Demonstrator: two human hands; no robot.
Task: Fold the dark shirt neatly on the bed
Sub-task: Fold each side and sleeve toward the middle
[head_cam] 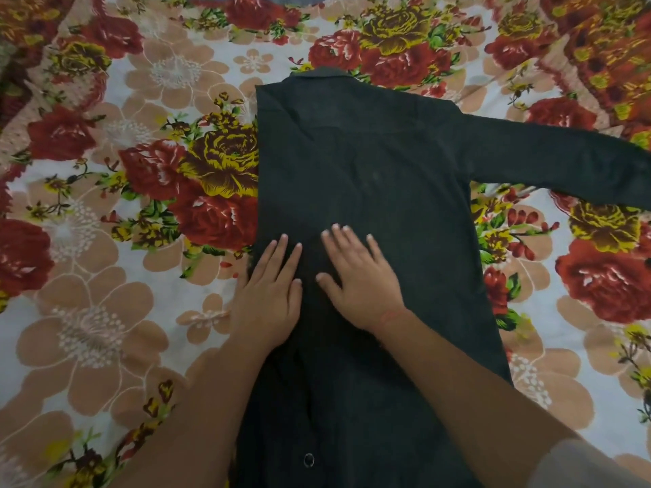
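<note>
The dark shirt [363, 163] lies face down in the middle of the bed, collar at the far end. Its left side is folded inward along a straight edge, and the left sleeve runs down over the body towards me. The right sleeve [556, 160] stretches out flat to the right. My left hand [269, 297] rests flat on the folded left edge, fingers spread. My right hand [359, 272] presses flat on the shirt's middle, just beside the left hand. Neither hand grips the cloth.
A floral bedsheet [105, 241] with red and yellow roses and beige flowers covers the bed all around the shirt. A small round button or cuff snap [308, 459] shows near the shirt's near end.
</note>
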